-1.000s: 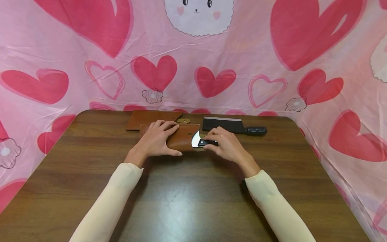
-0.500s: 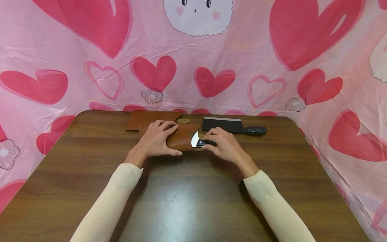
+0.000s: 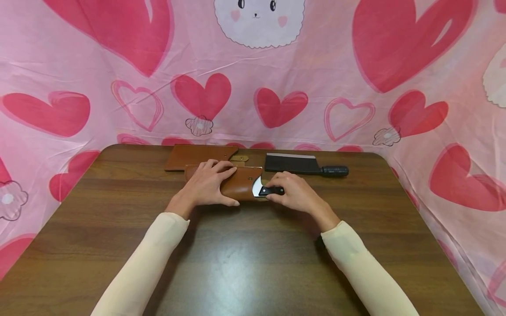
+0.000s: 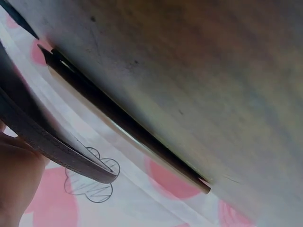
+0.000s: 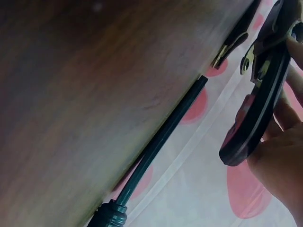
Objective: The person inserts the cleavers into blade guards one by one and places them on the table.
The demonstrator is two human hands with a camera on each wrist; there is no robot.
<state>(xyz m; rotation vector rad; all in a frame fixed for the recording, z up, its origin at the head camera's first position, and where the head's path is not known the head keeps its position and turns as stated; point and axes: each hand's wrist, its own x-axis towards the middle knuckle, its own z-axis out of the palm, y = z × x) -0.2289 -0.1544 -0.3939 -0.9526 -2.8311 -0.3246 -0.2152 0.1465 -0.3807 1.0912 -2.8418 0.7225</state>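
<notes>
My left hand (image 3: 205, 186) holds a brown leather knife sheath (image 3: 239, 184) across its middle, thumb on the near edge and fingers over the far side. From the sheath's right end shows a bit of a knife's bright blade (image 3: 257, 188); the rest is hidden inside. My right hand (image 3: 294, 193) pinches the knife's black riveted handle (image 3: 272, 190) between thumb and fingers. In the left wrist view the sheath (image 4: 61, 149) is apart from the tabletop. The right wrist view has the handle (image 5: 255, 125) close up, beside an unfastened snap strap (image 5: 246, 59).
Behind my left hand, a second brown sheath (image 3: 197, 158) lies flat with its snap strap (image 3: 240, 158) out. A black cleaver (image 3: 290, 163) lies behind my right hand, handle to the right. The wooden table (image 3: 253, 254) meets a pink heart-print cloth (image 3: 284, 61) at the back.
Both hands, with the sheath and knife, have shifted slightly toward me and a little right in the last half second. The second sheath and black cleaver have stayed put.
</notes>
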